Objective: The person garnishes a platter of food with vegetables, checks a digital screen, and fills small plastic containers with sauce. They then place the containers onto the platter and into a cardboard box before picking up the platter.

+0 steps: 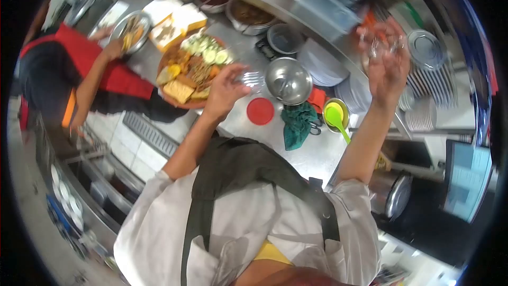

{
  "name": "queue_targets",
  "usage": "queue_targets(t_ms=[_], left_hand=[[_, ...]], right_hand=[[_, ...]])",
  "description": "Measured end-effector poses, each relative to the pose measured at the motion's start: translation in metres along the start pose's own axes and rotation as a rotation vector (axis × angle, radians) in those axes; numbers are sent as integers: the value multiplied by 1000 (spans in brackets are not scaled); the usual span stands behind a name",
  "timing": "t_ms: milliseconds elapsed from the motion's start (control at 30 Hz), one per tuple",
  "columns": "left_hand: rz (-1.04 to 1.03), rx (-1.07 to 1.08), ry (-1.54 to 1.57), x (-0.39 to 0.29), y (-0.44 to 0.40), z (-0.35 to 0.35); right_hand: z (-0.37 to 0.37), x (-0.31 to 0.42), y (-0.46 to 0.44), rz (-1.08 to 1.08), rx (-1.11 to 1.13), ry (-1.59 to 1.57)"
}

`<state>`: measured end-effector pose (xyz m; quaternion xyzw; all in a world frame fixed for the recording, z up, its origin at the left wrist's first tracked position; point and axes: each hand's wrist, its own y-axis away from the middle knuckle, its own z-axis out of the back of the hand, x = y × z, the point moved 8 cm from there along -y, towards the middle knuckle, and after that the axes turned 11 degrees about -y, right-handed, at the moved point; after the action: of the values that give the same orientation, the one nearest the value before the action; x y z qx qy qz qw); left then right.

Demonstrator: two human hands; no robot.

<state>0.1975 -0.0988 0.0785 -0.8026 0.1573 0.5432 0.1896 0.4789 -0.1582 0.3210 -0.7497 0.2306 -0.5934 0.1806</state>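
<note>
My left hand has its fingers closed on a small clear plastic cup, beside a steel bowl. Raised at the right near the shelf, my right hand has its fingers curled round clear plastic pieces, blurred and hard to tell apart. To the left of my left hand, a large round platter bears cucumber slices, bread and other food. A red round lid lies on the steel counter below the bowl.
A co-worker in a red apron holds a metal bowl of food at the left. Near the counter's front are a green cloth, scissors and a lime-green spoon. Stacked plates stand at the right.
</note>
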Motion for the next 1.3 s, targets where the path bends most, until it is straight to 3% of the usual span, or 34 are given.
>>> queue_targets(t_ms=[67,133,200,267,367,467,567,633,767,933,1033,1133,1200,1267,1300], left_hand=[[-82,-11,-29,-17,-2,2],[-32,-42,-7,-20,1,12],[-26,-67,30,-20,3,21],[14,-120,16,-17,7,31],[44,-148,-35,-5,13,39],[139,-174,-168,-2,20,44],[195,-192,-194,7,21,46],[159,-170,-174,16,21,45],[134,-43,-146,12,16,22],[149,59,-109,15,10,3],[188,125,-44,12,10,-10],[141,118,-77,12,6,-14],[147,76,-143,15,4,-10],[133,42,-231,3,0,-14],[59,45,-213,2,-2,-16]], right_hand=[[-30,-59,24,-212,227,-126],[-66,-124,73,-506,273,-207],[-70,-203,126,-783,128,-380],[-60,-264,164,-959,58,-179],[-52,-323,187,-1007,126,70],[-55,-294,153,-817,1,7],[-48,-177,84,-132,1,261],[-43,-80,34,148,-89,527],[2,18,-59,282,-293,1087],[63,-32,-145,259,165,1484],[49,-49,-133,418,275,1643],[-3,-26,-96,527,171,1604],[-30,-37,-58,247,261,1198],[-46,-94,-1,-359,297,730],[-61,-111,29,-442,345,637]])
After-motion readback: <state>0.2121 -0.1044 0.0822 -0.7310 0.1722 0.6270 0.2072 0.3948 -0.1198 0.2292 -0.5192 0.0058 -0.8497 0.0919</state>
